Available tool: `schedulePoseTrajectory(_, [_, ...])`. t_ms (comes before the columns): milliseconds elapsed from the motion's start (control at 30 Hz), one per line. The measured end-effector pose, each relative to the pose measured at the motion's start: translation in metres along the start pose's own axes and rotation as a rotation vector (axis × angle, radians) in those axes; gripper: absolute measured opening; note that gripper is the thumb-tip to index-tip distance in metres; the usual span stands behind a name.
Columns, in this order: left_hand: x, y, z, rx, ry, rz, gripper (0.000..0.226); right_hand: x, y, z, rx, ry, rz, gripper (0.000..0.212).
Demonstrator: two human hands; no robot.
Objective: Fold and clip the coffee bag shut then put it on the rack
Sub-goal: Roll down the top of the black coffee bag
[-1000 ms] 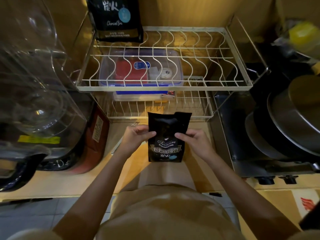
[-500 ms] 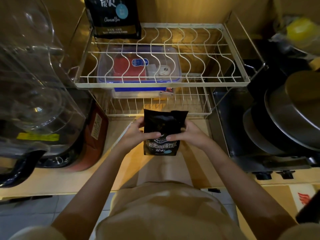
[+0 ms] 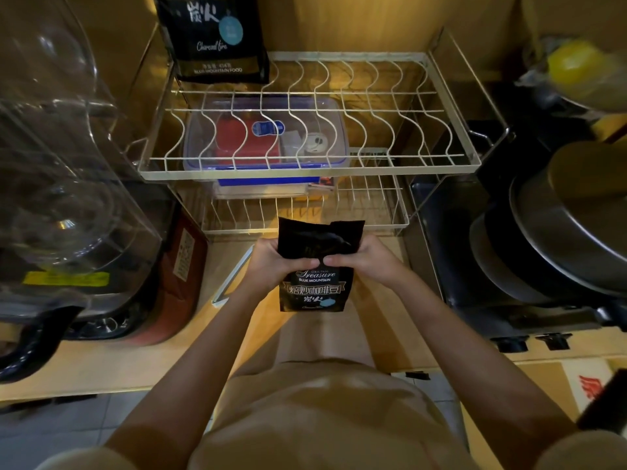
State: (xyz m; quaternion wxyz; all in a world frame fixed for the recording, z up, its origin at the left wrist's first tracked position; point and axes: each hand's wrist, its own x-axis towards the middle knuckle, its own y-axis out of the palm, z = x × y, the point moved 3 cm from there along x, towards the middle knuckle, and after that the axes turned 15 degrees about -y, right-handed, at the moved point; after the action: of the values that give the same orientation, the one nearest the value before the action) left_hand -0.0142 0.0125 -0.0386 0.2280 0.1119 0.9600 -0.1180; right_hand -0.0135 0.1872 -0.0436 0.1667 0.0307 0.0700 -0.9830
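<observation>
A small black coffee bag with white lettering stands upright over the wooden counter, just in front of the white wire rack. My left hand grips its left side and my right hand its right side, thumbs meeting across the middle of the front. The bag's top edge sticks up above my fingers, open and creased. A long white clip lies on the counter just left of my left wrist.
A larger black coffee bag stands on the rack's top tier at the back left. A clear box with a blue rim sits on the lower tier. A clear-domed appliance fills the left; stacked dark pans fill the right.
Both hands have slid inward across the bag's front until the thumbs meet at its middle, pinching the upper part. The bag stays in the same spot in front of the rack.
</observation>
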Motion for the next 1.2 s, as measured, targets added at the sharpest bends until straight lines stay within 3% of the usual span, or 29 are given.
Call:
schedulePoseTrajectory(233, [0.000,-0.002,0.004,-0.084,-0.005,0.050,0.005,-0.015,-0.001,-0.004,0.093,0.051,-0.161,0.008])
schedulePoseTrajectory(400, [0.009,-0.004,-0.002,-0.110,-0.071,0.031,0.011,-0.011,0.003,-0.002,0.157,0.056,-0.239,0.005])
schedulePoseTrajectory(533, [0.014,-0.007,0.000,-0.144,-0.144,0.031,0.013,-0.008,-0.002,0.007,0.150,0.035,-0.256,0.015])
schedulePoseTrajectory(633, [0.012,-0.007,0.005,-0.209,-0.204,-0.009,0.018,-0.011,-0.001,0.004,0.127,0.049,-0.282,0.008])
schedulePoseTrajectory(767, [0.010,-0.005,0.004,-0.295,-0.260,-0.099,0.041,-0.014,0.006,0.005,0.195,0.082,-0.368,0.048])
schedulePoseTrajectory(867, [0.006,-0.006,0.001,-0.289,-0.210,-0.189,0.051,-0.015,0.009,0.009,0.264,0.002,-0.385,0.064])
schedulePoseTrajectory(1067, [-0.004,-0.007,-0.013,-0.185,0.094,-0.054,0.072,-0.018,0.011,0.012,0.291,-0.023,-0.346,0.041])
schedulePoseTrajectory(1200, [-0.003,-0.007,-0.017,-0.174,0.071,-0.068,0.067,-0.019,0.010,0.012,0.282,-0.037,-0.328,0.050])
